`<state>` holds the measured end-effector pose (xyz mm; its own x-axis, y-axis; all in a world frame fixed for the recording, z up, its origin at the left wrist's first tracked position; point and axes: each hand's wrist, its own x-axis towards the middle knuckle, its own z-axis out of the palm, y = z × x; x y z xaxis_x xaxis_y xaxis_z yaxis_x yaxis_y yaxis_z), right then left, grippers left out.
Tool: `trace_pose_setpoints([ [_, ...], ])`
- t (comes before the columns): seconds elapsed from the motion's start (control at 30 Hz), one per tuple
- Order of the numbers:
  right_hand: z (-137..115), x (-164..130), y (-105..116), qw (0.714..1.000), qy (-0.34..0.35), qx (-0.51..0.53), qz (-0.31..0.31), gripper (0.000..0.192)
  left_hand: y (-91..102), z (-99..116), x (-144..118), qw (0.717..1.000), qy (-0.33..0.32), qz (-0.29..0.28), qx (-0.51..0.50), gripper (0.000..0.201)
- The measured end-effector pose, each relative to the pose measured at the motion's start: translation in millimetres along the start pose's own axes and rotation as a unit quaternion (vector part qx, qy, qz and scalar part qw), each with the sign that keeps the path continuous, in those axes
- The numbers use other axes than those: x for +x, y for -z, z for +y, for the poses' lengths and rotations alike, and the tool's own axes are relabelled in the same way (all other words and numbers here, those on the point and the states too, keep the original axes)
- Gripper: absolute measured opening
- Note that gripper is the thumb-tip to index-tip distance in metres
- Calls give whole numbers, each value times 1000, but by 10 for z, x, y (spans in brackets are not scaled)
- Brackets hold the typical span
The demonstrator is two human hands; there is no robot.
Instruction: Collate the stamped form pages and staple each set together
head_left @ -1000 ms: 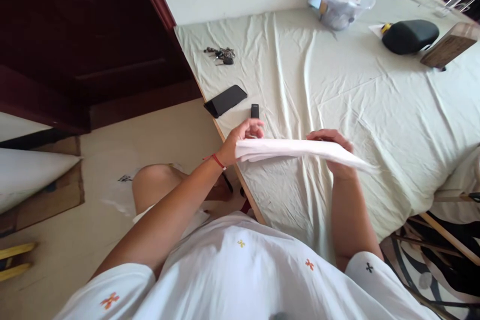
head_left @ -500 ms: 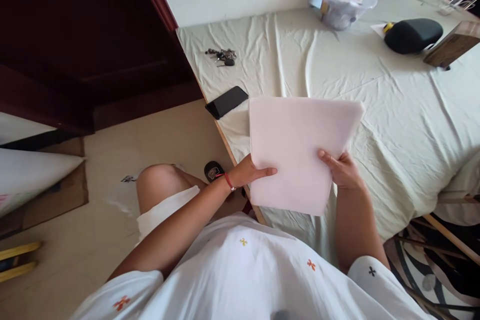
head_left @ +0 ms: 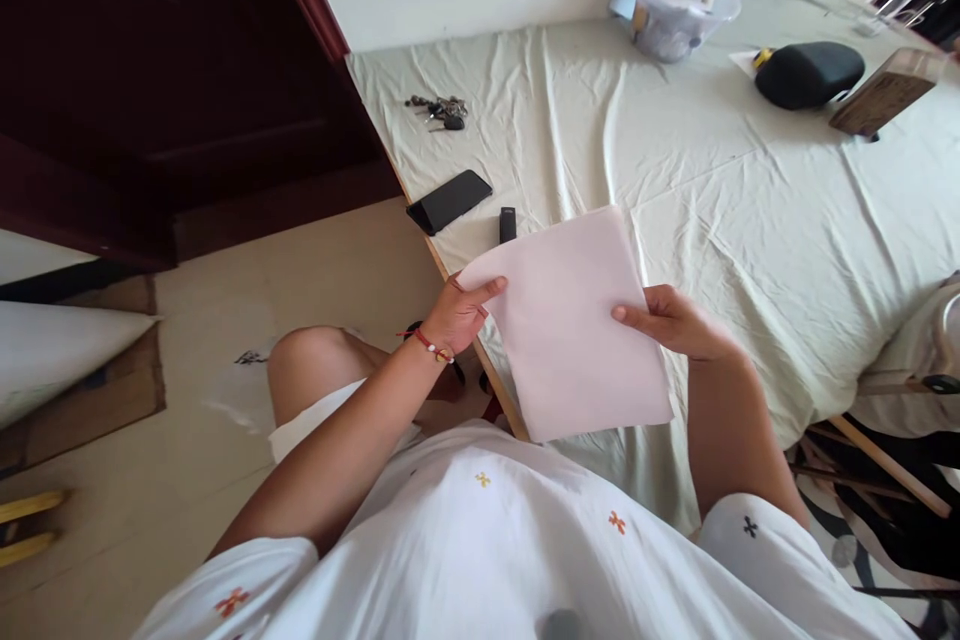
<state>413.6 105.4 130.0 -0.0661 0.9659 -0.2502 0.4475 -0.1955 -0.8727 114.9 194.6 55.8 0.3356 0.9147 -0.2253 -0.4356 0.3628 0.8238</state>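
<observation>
2 hands hold 1 stack of white paper (head_left: 574, 320) above the near edge of the table (head_left: 750, 220), which is draped in a pale, creased cloth. The left hand (head_left: 457, 315) grips the stack's left edge, thumb on top; the right hand (head_left: 675, 323) grips its right edge, likewise closed on the sheets. The stack appears squared and lifted clear of the table, not set down. Just beyond the stack lies a small black stick (head_left: 508, 224); left of that, at the table's edge, a black phone (head_left: 448, 201); farther back, a bunch of keys (head_left: 439, 110). The visible sheet is blank, and no brand or writing can be read anywhere.
</observation>
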Motion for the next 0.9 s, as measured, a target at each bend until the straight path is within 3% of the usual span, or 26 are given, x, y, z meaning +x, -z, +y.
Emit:
trace_pose_setpoints([
  [0.07, 102, -59, 87, 991, -6, 69, -111, 46, 56, -20, 12, 998, -25, 48, -38, 55],
  [0.13, 307, -163, 164, 988, 26, 110, -110, 51, 119, -40, 21, 991, -42, 94, -83, 53],
  [0.23, 673, -334, 110, 968, 67, 228, -77, 66, 177, -77, 36, 977, -30, 149, -149, 43],
  [0.27, 774, -380, 32, 965, 74, 252, -25, 66, 180, -95, 42, 972, -20, 164, -169, 39],
  [0.37, 942, -439, -325, 938, 66, 330, 76, 78, 138, -175, 56, 956, 6, 199, -216, 31],
  [0.43, 958, -409, -575, 924, 33, 362, 118, 69, 92, -242, 53, 953, 14, 199, -229, 32],
  [0.53, 904, -308, -796, 899, -9, 370, 232, 56, 68, -313, 36, 963, 19, 159, -219, 36],
  [0.67, 774, -246, -681, 896, 33, 300, 326, 53, 217, -220, 54, 987, -2, 73, -142, 38],
  [0.77, 682, -306, -415, 910, 85, 213, 344, 51, 383, -42, 102, 998, -50, -1, -35, 45],
  [0.9, 672, -372, -165, 943, 74, 154, 285, 34, 496, 114, 157, 982, -77, -97, 146, 44],
])
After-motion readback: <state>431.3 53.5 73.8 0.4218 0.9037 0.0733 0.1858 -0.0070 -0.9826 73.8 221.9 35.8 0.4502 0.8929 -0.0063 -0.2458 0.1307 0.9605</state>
